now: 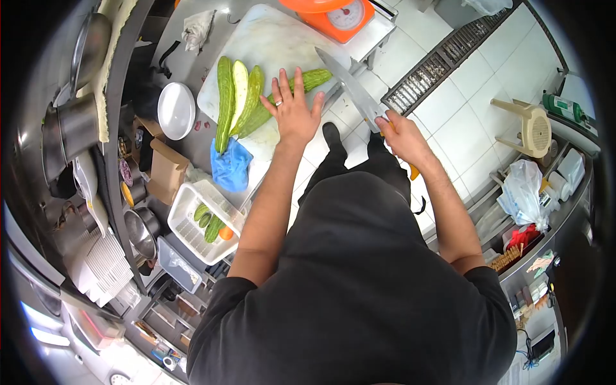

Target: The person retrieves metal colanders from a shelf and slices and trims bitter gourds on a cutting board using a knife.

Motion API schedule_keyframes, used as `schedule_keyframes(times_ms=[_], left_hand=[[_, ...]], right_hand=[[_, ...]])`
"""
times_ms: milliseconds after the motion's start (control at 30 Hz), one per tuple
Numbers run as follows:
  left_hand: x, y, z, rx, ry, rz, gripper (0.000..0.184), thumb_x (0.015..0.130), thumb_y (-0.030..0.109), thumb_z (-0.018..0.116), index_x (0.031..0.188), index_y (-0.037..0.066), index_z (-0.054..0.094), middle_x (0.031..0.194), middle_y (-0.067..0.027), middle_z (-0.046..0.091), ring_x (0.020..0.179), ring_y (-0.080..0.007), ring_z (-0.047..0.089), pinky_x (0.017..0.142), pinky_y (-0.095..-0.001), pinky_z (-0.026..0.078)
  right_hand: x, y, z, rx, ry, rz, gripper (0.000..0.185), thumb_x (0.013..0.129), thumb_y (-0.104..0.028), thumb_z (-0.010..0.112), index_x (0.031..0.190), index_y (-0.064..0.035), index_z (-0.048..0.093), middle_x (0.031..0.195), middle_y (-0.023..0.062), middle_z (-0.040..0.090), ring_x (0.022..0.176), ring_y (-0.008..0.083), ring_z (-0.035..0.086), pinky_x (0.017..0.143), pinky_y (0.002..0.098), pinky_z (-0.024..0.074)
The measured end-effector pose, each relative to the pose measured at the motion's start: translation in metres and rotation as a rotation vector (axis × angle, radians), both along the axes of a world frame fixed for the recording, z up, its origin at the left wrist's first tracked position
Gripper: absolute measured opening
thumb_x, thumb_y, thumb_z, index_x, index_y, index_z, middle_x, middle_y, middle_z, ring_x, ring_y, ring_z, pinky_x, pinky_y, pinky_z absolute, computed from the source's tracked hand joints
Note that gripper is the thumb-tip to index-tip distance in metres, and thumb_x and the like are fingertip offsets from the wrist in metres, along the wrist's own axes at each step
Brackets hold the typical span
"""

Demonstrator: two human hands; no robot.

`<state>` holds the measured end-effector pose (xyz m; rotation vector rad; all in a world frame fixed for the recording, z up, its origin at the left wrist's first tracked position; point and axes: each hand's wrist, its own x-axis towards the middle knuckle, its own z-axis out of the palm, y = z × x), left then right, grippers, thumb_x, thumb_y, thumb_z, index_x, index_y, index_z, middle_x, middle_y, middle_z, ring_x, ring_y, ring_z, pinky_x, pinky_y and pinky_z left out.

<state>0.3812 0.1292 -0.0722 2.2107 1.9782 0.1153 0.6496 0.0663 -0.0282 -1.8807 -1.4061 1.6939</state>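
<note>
My right hand (403, 140) is closed round the handle of a large kitchen knife (350, 85). Its long blade points away from me, the tip over the edge of the white cutting board (273, 38). Fingers spread, my left hand (292, 114) lies over a long green ridged vegetable, like a zucchini (314, 79), and hides part of it; firm contact is hard to judge. Left of that hand are more long vegetables: a dark green one (224, 102), one with a pale face (240, 90) and another green one (254, 93).
An orange kitchen scale (346, 18) stands beyond the board. To the left are a white bowl (176, 111), a blue plastic bag (231, 165) and a white basket (186, 240) with several vegetables. A floor drain grate (443, 61) and a beige stool (529, 128) are on the right.
</note>
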Motion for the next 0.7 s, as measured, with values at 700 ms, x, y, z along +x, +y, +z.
schedule_keyframes(times_ms=[700], left_hand=[[-0.003,0.004,0.0,-0.045,-0.061,0.002,0.072,0.102,0.05,0.053,0.164,0.021,0.032,0.172,-0.0181,0.017,0.158,-0.0416,0.011,0.122,-0.0697,-0.005]], right_hand=[[-0.029,0.035,-0.033,-0.069,0.197,0.076,0.043,0.109,-0.038,0.055,0.107,0.0052,0.055,0.062,0.0066,0.054,0.047,0.0158,0.054,0.042,0.0345,0.0459]])
